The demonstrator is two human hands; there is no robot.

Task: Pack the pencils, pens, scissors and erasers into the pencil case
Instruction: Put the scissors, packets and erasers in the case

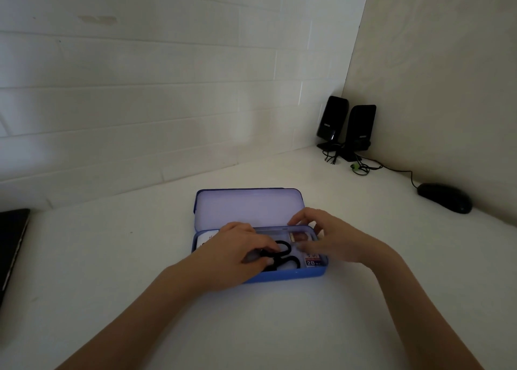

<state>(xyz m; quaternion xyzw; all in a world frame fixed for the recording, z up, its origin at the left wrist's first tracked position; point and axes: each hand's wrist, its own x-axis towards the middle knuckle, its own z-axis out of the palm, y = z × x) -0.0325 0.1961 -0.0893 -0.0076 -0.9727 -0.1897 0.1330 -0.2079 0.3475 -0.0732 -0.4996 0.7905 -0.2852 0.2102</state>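
A blue pencil case [282,276] lies open on the white table, its pale lid [246,207] tipped back. Black-handled scissors [288,262] lie inside the tray; my left hand [240,250] rests on them, fingers pinched on a handle loop. An eraser marked 2B [314,262] sits at the tray's right end, with a reddish-brown one [300,236] behind it. My right hand [330,238] hovers over that right end, fingers spread and slightly blurred, holding nothing I can see. A white item [205,239] shows at the tray's left end. The blades are hidden under my hand.
Two black speakers [345,126] with tangled cables [361,168] stand in the far right corner. A black mouse [444,197] lies by the right wall. A dark laptop edge [12,246] shows at the left. White brick wall behind.
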